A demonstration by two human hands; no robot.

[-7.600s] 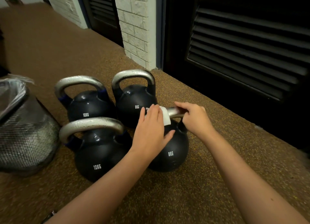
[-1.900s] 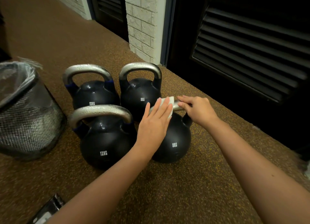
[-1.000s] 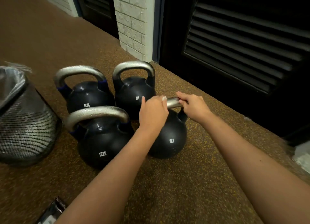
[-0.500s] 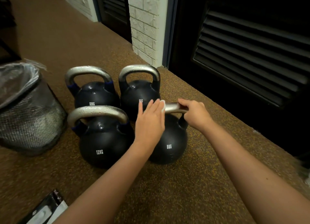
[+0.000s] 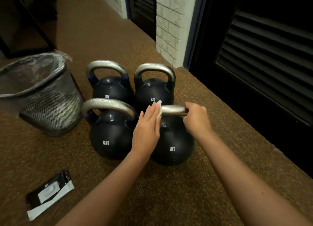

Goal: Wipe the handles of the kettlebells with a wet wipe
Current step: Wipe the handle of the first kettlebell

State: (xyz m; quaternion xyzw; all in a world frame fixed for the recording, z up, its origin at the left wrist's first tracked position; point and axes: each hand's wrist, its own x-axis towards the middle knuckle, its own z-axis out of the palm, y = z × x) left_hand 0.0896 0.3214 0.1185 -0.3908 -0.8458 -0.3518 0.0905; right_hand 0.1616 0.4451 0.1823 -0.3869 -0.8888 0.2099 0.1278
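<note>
Near-right kettlebell [image 5: 172,141] handle [image 5: 172,110] mid-wipe: left hand [image 5: 147,125], fingers straight, presses wet wipe [image 5: 158,107]; right hand [image 5: 196,119] clamped round handle; other 3 look wet, prob. done.

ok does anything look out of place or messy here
Only the wipe packet lies loose and askew on the floor, near the person. The four kettlebells stand upright in a tidy cluster beside the mesh bin.
</note>
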